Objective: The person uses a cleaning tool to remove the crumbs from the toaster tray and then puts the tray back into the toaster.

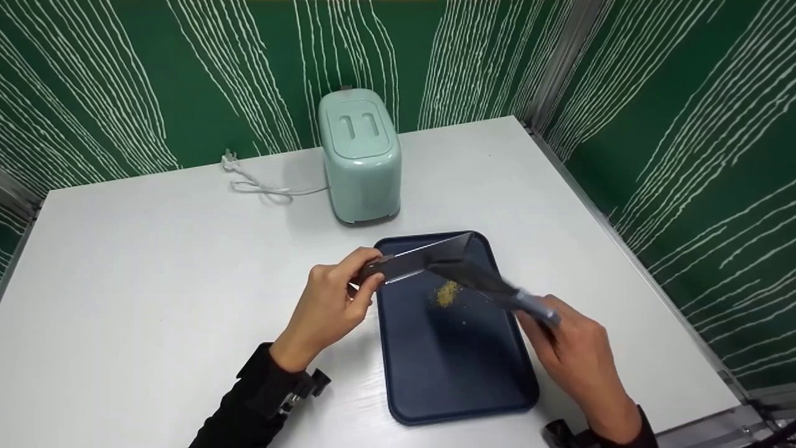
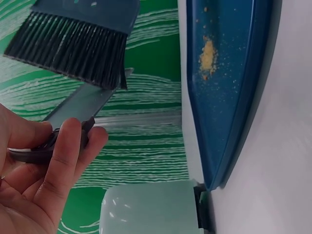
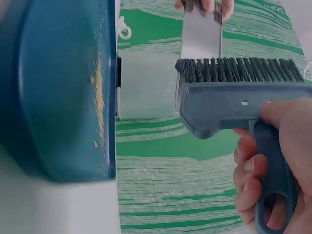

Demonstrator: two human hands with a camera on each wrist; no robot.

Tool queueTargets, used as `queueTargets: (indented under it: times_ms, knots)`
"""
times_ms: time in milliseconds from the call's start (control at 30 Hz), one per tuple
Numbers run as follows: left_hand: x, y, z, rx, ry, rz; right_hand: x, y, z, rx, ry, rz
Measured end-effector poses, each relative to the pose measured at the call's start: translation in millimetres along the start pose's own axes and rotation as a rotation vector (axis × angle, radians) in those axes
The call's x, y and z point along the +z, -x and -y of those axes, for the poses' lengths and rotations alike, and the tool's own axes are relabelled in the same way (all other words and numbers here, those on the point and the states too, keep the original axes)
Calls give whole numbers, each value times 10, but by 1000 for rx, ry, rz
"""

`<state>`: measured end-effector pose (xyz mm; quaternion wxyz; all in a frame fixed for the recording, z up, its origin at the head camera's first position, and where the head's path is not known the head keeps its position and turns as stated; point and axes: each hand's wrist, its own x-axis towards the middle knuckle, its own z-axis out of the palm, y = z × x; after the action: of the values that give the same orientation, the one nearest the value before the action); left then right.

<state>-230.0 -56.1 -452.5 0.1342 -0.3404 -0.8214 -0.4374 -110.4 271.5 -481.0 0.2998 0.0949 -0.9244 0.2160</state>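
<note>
My left hand (image 1: 333,305) pinches the dark handle of a thin metal crumb tray (image 1: 407,264), held tilted above the far end of a dark blue tray (image 1: 460,389). With my right hand (image 1: 581,348) I grip the blue-grey handle of a hand brush (image 3: 219,105). Its black bristles (image 2: 68,48) reach the crumb tray's metal plate in the head view; the wrist views show them overlapping its far end, and whether they touch I cannot tell. A small heap of yellowish crumbs (image 1: 446,294) lies on the blue tray below, with fine bits scattered around it.
A mint-green toaster (image 1: 364,162) stands on the white table (image 1: 155,311) behind the blue tray. Its white cord and plug (image 1: 231,163) lie to its left. Green walls with white streaks (image 1: 280,81) border the table at the back and right.
</note>
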Motion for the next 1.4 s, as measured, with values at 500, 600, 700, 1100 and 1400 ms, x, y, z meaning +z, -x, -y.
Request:
queueTargets:
  times_ms: [500, 600, 700, 1100, 1400]
  knots:
    - [3, 2, 7, -12, -13, 0, 133, -37, 20, -168, 119, 75]
    - [-2, 1, 11, -15, -17, 2, 104, -24, -38, -126, 154, 70]
    - [-6, -2, 13, -11, -17, 0, 73, -11, -83, -74, 185, 63]
    - [-12, -1, 14, 11, -42, -13, 17, 12, -133, 36, 199, 81]
    - [-15, -7, 27, 4, -57, -21, -89, -8, -124, 66, 73, 42]
